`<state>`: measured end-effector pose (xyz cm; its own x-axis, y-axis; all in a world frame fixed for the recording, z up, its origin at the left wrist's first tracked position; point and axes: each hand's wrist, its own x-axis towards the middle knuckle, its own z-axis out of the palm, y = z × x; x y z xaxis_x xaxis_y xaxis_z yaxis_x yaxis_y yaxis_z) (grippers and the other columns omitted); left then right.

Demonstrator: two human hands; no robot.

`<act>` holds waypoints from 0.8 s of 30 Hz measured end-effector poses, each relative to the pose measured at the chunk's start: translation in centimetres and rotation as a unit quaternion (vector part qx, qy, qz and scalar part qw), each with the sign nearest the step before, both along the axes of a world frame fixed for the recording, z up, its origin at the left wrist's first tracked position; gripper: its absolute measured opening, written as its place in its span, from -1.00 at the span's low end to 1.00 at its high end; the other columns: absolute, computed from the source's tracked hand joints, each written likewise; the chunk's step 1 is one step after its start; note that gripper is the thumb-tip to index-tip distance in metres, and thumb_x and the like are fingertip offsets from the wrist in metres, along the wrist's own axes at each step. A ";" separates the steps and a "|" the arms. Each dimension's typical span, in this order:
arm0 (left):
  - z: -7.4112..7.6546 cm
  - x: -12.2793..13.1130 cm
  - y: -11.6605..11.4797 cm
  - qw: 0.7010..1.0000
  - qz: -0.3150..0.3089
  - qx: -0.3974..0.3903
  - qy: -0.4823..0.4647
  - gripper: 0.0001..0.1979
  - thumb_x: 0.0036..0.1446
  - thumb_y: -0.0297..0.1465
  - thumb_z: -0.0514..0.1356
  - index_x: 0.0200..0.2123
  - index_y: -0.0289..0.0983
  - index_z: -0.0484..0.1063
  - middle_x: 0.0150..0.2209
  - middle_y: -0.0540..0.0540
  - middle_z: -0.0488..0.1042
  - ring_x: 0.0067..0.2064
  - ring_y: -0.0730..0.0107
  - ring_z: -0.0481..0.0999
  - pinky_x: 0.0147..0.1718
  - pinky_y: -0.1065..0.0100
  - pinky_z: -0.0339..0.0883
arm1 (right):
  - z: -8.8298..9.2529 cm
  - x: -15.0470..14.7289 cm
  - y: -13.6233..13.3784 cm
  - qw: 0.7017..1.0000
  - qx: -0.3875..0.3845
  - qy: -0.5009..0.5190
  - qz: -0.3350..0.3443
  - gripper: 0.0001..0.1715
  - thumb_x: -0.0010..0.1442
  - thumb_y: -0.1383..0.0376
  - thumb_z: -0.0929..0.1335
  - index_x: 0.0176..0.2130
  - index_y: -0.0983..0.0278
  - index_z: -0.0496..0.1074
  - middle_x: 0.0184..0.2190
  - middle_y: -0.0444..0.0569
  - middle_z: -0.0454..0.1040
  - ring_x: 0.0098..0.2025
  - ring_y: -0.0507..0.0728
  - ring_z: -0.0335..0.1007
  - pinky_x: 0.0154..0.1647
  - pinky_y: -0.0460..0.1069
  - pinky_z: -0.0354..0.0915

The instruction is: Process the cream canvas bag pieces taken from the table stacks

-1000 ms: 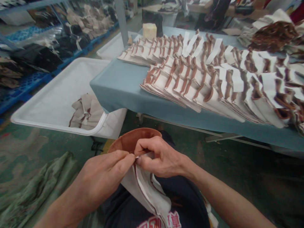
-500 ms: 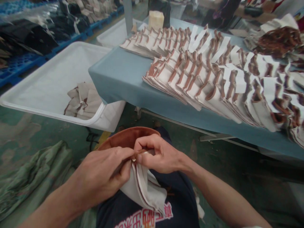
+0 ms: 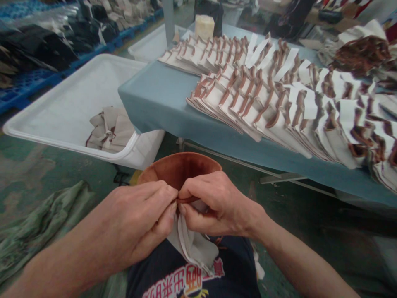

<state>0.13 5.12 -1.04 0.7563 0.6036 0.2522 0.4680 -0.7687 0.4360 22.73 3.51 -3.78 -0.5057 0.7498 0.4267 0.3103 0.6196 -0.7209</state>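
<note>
My left hand [image 3: 141,221] and my right hand [image 3: 215,203] meet over my lap, fingertips almost touching. Both pinch the near edge of an off-white and brown sewn fabric piece [image 3: 182,162]. Its brown inside faces up in a wide rounded opening beyond my fingers. Below my hands hang its off-white folds, resting against my dark printed apron or shirt [image 3: 173,277]. The exact spot gripped is hidden by my fingertips.
On the blue-covered table [image 3: 155,105] ahead stand rows of similar off-white pieces [image 3: 242,97] with brown edges and white strips. A white bin [image 3: 58,107] at left holds more pieces. Green cloth [image 3: 46,231] lies at lower left. Another person [image 3: 288,20] is partly visible behind the table.
The brown opening has spread wider and rounder and sits slightly higher. Both hands have drawn closer together on the edge, still pinching; less of the off-white folds shows.
</note>
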 end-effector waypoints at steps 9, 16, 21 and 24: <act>-2.1 2.3 0.4 0.961 0.056 -0.202 -0.181 -0.73 0.25 -0.50 0.06 -0.52 -0.19 0.25 -0.60 0.15 0.26 -0.60 0.55 0.24 -0.58 0.47 0.12 | -1.9 0.2 0.3 0.978 -0.163 0.129 0.025 -0.72 0.36 0.25 0.41 -0.39 0.23 0.35 -0.56 -0.28 0.30 -0.59 -0.07 0.06 -0.56 -0.12 0.02; -6.4 1.9 -2.0 0.791 0.102 -0.511 -0.320 -0.46 0.42 0.05 0.20 -0.46 -0.23 0.32 -0.52 0.06 0.24 -0.54 0.49 0.16 -0.59 0.41 0.06 | -4.5 -0.3 -0.4 0.909 -0.322 0.256 0.059 -0.52 0.35 -0.02 0.51 -0.37 0.27 0.42 -0.54 -0.20 0.40 -0.59 -0.06 0.10 -0.60 -0.13 0.03; -6.0 1.3 -1.8 0.802 0.098 -0.502 -0.309 -0.31 0.42 0.23 0.08 -0.49 -0.24 0.37 -0.53 0.02 0.29 -0.55 0.45 0.18 -0.61 0.37 0.09 | -3.8 -0.1 -0.5 0.919 -0.307 0.238 0.066 -0.52 0.36 0.01 0.51 -0.39 0.27 0.42 -0.55 -0.22 0.36 -0.58 -0.07 0.10 -0.59 -0.14 0.03; -4.9 1.4 -1.2 0.833 0.079 -0.467 -0.284 -0.30 0.42 0.22 0.09 -0.51 -0.24 0.38 -0.55 0.03 0.30 -0.55 0.45 0.17 -0.60 0.38 0.10 | -3.3 0.1 -0.6 0.927 -0.290 0.229 0.070 -0.59 0.36 0.10 0.50 -0.40 0.27 0.41 -0.56 -0.25 0.32 -0.59 -0.09 0.06 -0.61 -0.15 0.00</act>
<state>1.50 3.89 -5.93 0.5675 0.8180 -0.0939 0.0453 0.0829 0.9955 22.83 2.91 -7.11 -0.4809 0.8607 0.1670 -0.1648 0.0983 -0.9814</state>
